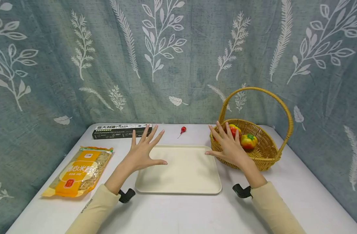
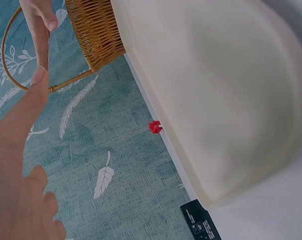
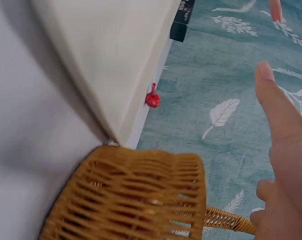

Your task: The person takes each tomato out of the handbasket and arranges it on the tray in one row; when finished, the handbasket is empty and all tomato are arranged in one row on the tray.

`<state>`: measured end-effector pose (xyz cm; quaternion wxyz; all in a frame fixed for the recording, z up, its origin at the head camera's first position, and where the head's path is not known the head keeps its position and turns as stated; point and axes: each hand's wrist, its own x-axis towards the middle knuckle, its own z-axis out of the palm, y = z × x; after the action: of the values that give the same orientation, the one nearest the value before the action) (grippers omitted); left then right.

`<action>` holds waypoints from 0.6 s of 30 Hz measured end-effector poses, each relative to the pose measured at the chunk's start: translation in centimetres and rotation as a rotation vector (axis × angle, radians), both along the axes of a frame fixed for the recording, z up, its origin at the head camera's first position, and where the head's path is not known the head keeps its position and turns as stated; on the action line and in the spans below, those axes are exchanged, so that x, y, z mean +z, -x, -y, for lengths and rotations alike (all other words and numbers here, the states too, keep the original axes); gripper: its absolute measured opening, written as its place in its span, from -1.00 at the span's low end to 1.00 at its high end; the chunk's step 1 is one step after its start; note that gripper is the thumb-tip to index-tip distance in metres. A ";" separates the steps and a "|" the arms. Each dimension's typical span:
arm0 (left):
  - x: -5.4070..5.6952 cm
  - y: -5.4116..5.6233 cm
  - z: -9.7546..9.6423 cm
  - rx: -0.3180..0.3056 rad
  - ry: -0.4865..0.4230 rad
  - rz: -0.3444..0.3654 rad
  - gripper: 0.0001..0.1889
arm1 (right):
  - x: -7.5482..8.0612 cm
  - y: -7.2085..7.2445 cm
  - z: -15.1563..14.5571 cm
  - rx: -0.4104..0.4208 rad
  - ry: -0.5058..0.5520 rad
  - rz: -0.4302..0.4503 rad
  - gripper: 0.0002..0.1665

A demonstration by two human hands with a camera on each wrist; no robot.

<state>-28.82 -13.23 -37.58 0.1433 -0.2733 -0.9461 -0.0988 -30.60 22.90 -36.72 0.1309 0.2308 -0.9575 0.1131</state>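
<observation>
One cream tray (image 1: 182, 170) lies on the white table (image 1: 178, 213), its far-left corner hidden behind the left hand (image 1: 141, 156). That hand and the right hand (image 1: 229, 148) are both spread wide, fingers apart; the latter screens part of the wicker basket (image 1: 266, 148) and a red-and-yellow fruit (image 1: 234, 128) within. Left fingers cross the right end of the black pasta box (image 1: 117, 132). Beyond the tray lies a red lollipop (image 1: 183, 129); fine print on the orange noodle bag (image 1: 79, 172) is illegible.

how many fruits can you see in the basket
2 plainly show in the wicker basket: a red-and-yellow fruit towards the back, and a red, yellow and green fruit to its right. More may be hidden behind the right grip.
</observation>
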 end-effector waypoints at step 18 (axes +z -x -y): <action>-0.6 -2.1 3.4 -0.069 -0.238 0.321 0.27 | 2.1 2.6 -3.1 0.140 0.165 0.182 0.08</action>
<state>-26.71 -16.68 -38.14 0.0185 -0.2674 -0.9285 -0.2570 -33.20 26.00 -34.60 0.0538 0.2745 -0.9344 0.2208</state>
